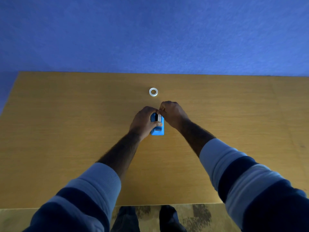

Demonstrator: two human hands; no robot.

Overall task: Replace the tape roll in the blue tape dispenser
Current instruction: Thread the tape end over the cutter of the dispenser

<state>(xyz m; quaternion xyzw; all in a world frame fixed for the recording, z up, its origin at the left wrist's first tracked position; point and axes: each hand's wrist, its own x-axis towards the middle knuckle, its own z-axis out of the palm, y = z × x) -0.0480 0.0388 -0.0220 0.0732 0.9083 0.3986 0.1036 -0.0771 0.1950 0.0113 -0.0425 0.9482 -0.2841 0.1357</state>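
While left hand [145, 122] gripped blue tape dispenser [157, 129] mid-counter [66, 131], right hand [172, 113] pinched roll [159, 117] in its cradle; spare roll [153, 92] lay beyond. Risk: dispenser could tip w/ uneven pull.

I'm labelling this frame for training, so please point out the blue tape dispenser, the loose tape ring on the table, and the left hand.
blue tape dispenser [158, 131]: head view, its near end toward the person.
tape ring [153, 92]: head view, on its white rim.
left hand [144, 122]: head view, back of the hand.
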